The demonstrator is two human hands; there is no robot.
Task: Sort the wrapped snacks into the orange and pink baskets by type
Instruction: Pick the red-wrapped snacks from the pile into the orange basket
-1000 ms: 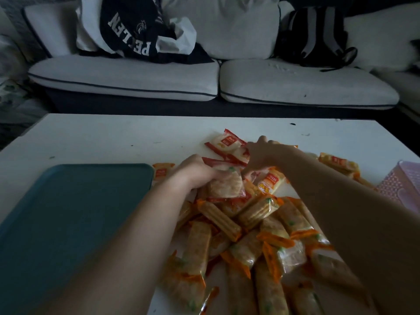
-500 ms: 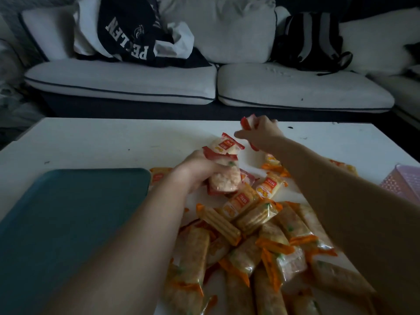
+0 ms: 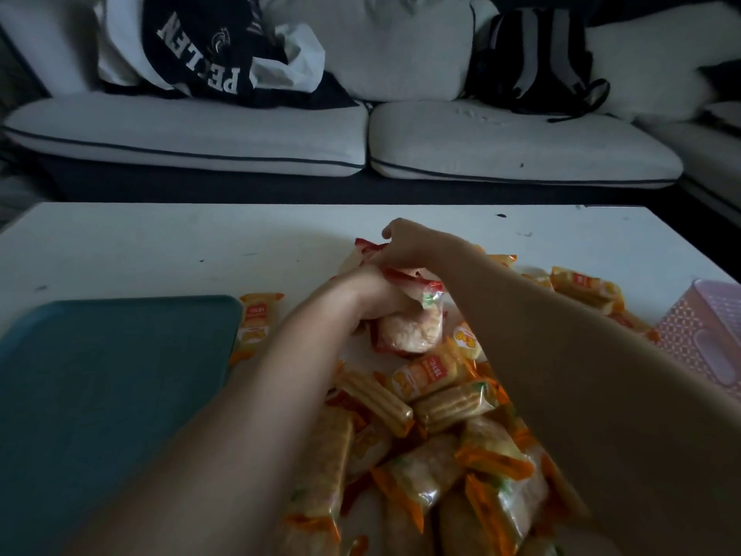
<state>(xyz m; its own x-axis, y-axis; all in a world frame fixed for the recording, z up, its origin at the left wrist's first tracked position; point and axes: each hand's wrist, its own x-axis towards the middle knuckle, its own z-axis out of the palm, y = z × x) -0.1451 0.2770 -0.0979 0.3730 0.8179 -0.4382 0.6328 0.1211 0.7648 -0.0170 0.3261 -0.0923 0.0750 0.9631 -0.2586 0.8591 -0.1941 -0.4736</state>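
A heap of wrapped snacks (image 3: 441,443) covers the white table (image 3: 160,250) in front of me: orange-edged cracker packs near me, red-edged round rice crackers farther off. My left hand (image 3: 373,298) grips red-edged rice cracker packs (image 3: 409,335) at the pile's far side. My right hand (image 3: 413,244) is curled just behind it, fingers down on another red-edged pack (image 3: 367,248). The pink basket (image 3: 705,339) stands at the right edge, partly cut off. No orange basket is in view.
A teal tray (image 3: 108,387) lies on the table's left half, a small orange pack (image 3: 256,319) at its right rim. Beyond the table is a white sofa (image 3: 501,150) with dark clothing (image 3: 208,54) and a backpack (image 3: 533,62).
My right hand, which had lifted a red pack above the table's far side, has come back down against my left hand. The left hand keeps its hold on the rice crackers.
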